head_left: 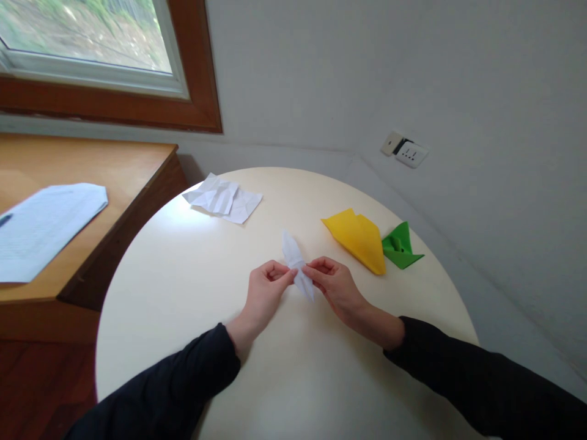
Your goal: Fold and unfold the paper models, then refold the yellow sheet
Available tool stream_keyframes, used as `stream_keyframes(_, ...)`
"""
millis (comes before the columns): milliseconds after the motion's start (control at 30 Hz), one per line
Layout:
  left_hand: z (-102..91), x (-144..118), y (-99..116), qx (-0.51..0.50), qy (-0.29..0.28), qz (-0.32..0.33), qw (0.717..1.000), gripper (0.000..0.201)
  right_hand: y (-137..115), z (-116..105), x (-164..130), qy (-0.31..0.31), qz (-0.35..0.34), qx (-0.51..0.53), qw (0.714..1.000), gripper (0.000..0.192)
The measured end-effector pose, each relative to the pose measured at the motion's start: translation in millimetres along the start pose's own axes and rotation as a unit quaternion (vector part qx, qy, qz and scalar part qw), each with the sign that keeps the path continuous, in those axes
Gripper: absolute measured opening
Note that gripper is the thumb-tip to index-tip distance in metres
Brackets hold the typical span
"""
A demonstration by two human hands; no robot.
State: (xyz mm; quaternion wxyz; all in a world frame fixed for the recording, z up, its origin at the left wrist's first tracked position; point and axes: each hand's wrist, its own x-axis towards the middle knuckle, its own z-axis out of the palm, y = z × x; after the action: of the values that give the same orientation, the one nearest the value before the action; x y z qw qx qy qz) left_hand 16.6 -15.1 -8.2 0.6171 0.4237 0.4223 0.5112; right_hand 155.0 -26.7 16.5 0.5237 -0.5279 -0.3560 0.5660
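Observation:
A narrow piece of folded white paper (292, 249), pointed at both ends, is held over the middle of the round table. My left hand (268, 287) pinches its left edge between thumb and fingers. From the other side, my right hand (337, 287) pinches the paper near its middle, the thumb close to the left one. The fingertips behind the paper are partly hidden. To the right of my right hand lie a folded yellow paper (355, 238) and a green folded paper piece (402, 247), their edges nearly touching.
Creased white sheets (222, 198) lie at the far left of the round cream table (160, 293). A wooden desk (132, 162) on the left bears a stack of printed papers (50, 226) and a pen (5, 219). Wall sockets (411, 154) sit behind.

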Motion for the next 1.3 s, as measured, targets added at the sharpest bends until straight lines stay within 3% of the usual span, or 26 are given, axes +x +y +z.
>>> stream_keyframes(333,0.9,0,1,-0.02,-0.037,0.021,0.999,0.027,-2,-3,0,-0.013,-0.033,-0.021,0.999,0.034)
stream_keyframes(533,1.5,-1,5,-0.012,-0.055,0.015,0.998,0.034,-1,-10,3,-0.049,-0.019,-0.035,0.998,0.034)
stream_keyframes(833,0.8,0,8,0.019,-0.052,0.032,0.998,0.038,-3,-11,3,-0.045,-0.016,-0.053,0.997,0.036)
stream_keyframes(1033,1.5,0,8,0.04,-0.052,0.053,0.996,0.026,-1,-12,4,-0.043,-0.039,-0.079,0.995,0.029)
stream_keyframes(1300,-0.3,0,11,0.076,-0.047,0.049,0.995,0.022,-17,-11,2,-0.086,-0.045,-0.161,0.982,0.026)
